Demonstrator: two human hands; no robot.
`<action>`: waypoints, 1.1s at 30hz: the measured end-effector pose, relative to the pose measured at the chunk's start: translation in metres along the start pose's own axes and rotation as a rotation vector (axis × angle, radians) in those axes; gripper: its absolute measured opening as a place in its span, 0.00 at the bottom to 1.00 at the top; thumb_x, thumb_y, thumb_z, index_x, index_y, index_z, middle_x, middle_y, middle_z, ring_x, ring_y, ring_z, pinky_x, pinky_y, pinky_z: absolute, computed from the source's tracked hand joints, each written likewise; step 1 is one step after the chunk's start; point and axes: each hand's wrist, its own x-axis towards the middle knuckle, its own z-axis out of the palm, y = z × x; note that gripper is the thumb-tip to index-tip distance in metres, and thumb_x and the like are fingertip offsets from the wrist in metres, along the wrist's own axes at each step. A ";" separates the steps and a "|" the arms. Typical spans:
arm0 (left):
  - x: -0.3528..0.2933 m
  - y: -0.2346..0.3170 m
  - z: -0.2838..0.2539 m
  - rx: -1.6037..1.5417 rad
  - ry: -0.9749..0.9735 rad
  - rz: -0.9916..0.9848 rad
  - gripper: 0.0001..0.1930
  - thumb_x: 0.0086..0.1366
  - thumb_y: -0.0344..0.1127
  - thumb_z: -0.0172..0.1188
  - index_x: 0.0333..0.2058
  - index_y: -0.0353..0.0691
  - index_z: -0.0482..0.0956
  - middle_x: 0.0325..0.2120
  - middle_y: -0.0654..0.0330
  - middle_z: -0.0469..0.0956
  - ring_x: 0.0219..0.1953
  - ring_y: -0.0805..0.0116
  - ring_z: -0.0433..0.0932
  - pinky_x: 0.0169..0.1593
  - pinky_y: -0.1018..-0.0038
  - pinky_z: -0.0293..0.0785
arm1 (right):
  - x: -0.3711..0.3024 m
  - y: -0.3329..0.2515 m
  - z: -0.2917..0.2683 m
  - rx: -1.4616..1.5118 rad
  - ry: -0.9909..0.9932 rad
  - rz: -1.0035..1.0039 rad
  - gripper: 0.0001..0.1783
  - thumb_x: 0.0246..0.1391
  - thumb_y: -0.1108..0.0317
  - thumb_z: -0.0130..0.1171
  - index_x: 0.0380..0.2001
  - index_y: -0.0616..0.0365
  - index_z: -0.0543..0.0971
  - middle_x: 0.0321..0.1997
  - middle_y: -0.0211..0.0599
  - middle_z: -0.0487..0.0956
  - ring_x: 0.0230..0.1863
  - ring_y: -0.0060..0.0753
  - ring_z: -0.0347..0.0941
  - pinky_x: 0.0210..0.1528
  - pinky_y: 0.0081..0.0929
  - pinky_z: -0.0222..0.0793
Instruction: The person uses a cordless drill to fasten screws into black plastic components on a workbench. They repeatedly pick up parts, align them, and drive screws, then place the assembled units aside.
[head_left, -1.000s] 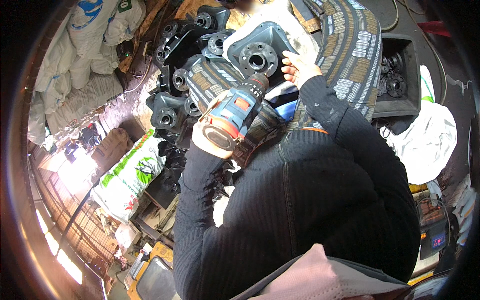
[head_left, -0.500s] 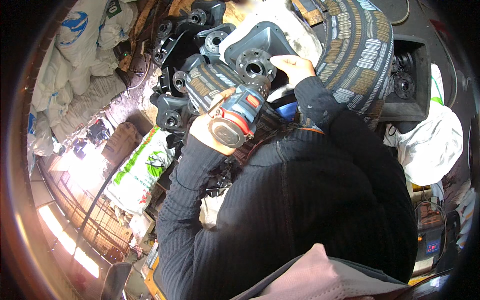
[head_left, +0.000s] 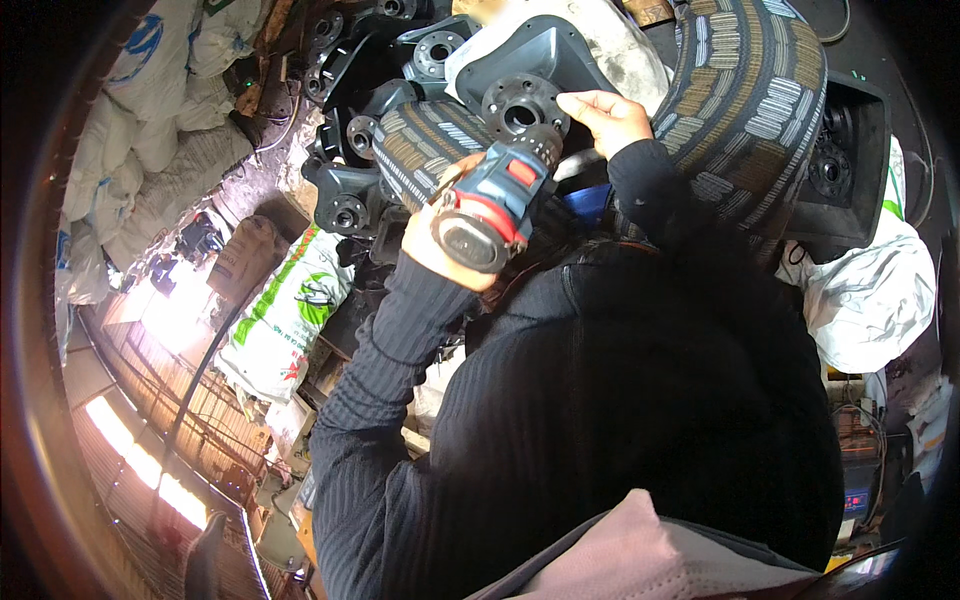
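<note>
My left hand (head_left: pixel 440 245) is wrapped round a blue-grey and red cordless drill (head_left: pixel 500 195). The drill's chuck points away from me and overlaps the lower right edge of a round flange (head_left: pixel 508 92) with a large centre hole. This flange belongs to a dark grey metal housing (head_left: pixel 560 55) with a wide, square-cornered base. At the flange's right edge, my right hand (head_left: pixel 612 118) is closed in a pinch of thumb and index finger. Whatever may be between those fingertips is too small to make out. The drill's tip is hidden.
Several similar dark housings (head_left: pixel 345 212) are heaped at the left. Patterned fabric covers a rounded bulk (head_left: pixel 740 110) on the right and a smaller one (head_left: pixel 425 150) beside the drill. A black crate (head_left: pixel 868 190) holds more parts at far right. White sacks (head_left: pixel 150 130) line the left.
The drill has swung slightly rightward, its chuck now nearer the flange's lower right edge. My right hand still pinches at the flange's right side. The whole view has shifted a little.
</note>
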 end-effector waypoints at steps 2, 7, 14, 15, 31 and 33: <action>0.001 -0.003 -0.001 0.061 0.044 0.031 0.23 0.53 0.40 0.53 0.49 0.42 0.66 0.45 0.55 0.70 0.46 0.59 0.71 0.48 0.66 0.68 | -0.002 -0.014 0.000 -0.133 0.033 -0.008 0.11 0.48 0.64 0.61 0.33 0.59 0.78 0.25 0.24 0.76 0.14 0.09 0.59 0.14 0.10 0.53; -0.017 0.003 -0.007 0.442 0.190 0.198 0.24 0.46 0.37 0.63 0.44 0.41 0.71 0.41 0.56 0.74 0.44 0.58 0.72 0.49 0.66 0.66 | -0.008 -0.007 -0.008 -0.026 -0.001 0.016 0.12 0.51 0.62 0.56 0.36 0.56 0.78 0.25 0.24 0.74 0.21 0.12 0.61 0.21 0.13 0.58; -0.052 0.020 0.008 0.364 0.316 0.436 0.17 0.48 0.33 0.60 0.39 0.42 0.73 0.35 0.56 0.75 0.37 0.57 0.75 0.41 0.65 0.70 | -0.040 -0.033 -0.028 0.453 -0.257 0.021 0.24 0.54 0.65 0.43 0.54 0.60 0.63 0.44 0.42 0.73 0.33 0.25 0.68 0.30 0.18 0.65; -0.053 0.022 0.009 0.414 0.317 0.476 0.17 0.48 0.33 0.60 0.39 0.43 0.73 0.34 0.56 0.75 0.37 0.56 0.74 0.41 0.65 0.70 | -0.044 -0.035 -0.025 0.489 -0.362 0.049 0.26 0.54 0.67 0.42 0.57 0.60 0.57 0.51 0.46 0.69 0.37 0.28 0.70 0.32 0.20 0.66; -0.064 0.005 0.022 0.447 0.110 0.368 0.25 0.59 0.37 0.47 0.54 0.39 0.55 0.48 0.57 0.67 0.50 0.66 0.67 0.55 0.71 0.62 | -0.062 -0.023 0.000 0.625 -0.444 0.021 0.21 0.60 0.65 0.38 0.55 0.59 0.61 0.55 0.37 0.68 0.53 0.30 0.65 0.52 0.30 0.64; -0.065 0.004 0.021 0.345 0.083 0.307 0.25 0.59 0.37 0.48 0.54 0.39 0.55 0.48 0.57 0.67 0.50 0.66 0.68 0.54 0.71 0.63 | -0.062 -0.024 0.001 0.606 -0.454 0.004 0.21 0.60 0.64 0.39 0.55 0.59 0.61 0.55 0.37 0.68 0.53 0.31 0.65 0.52 0.31 0.64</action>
